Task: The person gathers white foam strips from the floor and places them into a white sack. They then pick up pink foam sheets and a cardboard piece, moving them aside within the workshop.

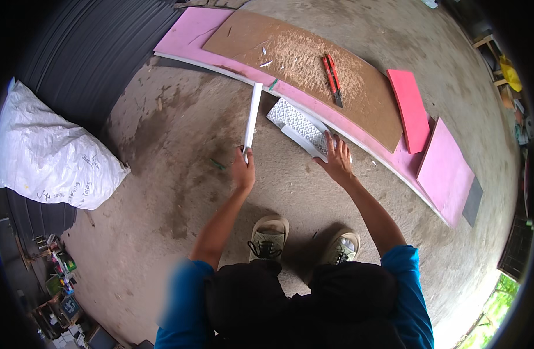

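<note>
My left hand (pixel 242 169) is closed round the lower end of a narrow white strip (pixel 253 116), which points away from me. My right hand (pixel 338 158) has its fingers spread over the near end of a white panel with a raised pattern (pixel 302 124). That panel lies on the floor against the long pink board, with smooth white pieces along its sides. Part of its near end is hidden under my fingers. A red and black utility knife (pixel 332 80) rests on the brown board (pixel 267 38) beyond my hands, among pale shavings.
Under the brown board is a long pink board (pixel 191 26). A bright pink piece (pixel 409 110) and a paler pink piece (pixel 447 171) lie at its right end. Dark stacked sheets (pixel 86 52) and a white sack (pixel 51 151) are at left. My shoes (pixel 268 238) stand on the concrete floor.
</note>
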A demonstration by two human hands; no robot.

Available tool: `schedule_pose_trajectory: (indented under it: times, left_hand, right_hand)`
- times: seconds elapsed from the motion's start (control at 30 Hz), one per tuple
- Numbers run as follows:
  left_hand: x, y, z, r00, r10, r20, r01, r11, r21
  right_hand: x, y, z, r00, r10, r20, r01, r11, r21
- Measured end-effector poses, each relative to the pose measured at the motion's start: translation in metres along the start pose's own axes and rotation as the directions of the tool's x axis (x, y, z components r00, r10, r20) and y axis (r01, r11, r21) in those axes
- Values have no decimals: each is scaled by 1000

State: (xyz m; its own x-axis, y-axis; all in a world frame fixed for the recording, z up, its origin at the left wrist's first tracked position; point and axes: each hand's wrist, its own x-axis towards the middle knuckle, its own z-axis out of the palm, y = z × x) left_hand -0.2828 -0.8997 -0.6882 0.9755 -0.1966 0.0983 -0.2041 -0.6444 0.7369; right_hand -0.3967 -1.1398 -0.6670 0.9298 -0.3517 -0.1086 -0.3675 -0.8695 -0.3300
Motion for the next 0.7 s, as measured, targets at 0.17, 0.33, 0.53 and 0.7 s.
schedule_pose_trajectory:
  times: [0.17, 0.33, 0.53, 0.7]
  left_hand:
    - [-5, 19, 20, 993, -32, 112, 40, 997, -67]
    - [-4, 17, 41, 997, 25, 69, -17, 994, -111]
    - [14, 48, 19, 932, -189, 308, 342, 740, -579]
    - [28, 150, -16, 903, -105, 416, 319, 813, -487]
  right_hand:
    - [6, -15, -13, 980, 130, 148, -133, 991, 14]
    - [3, -33, -10, 944, 198, 264, -225, 971, 77]
    - [0, -37, -63, 879, 220, 424, -448, 689, 570]
    - [36, -51, -149, 946, 24, 325, -325, 150, 934]
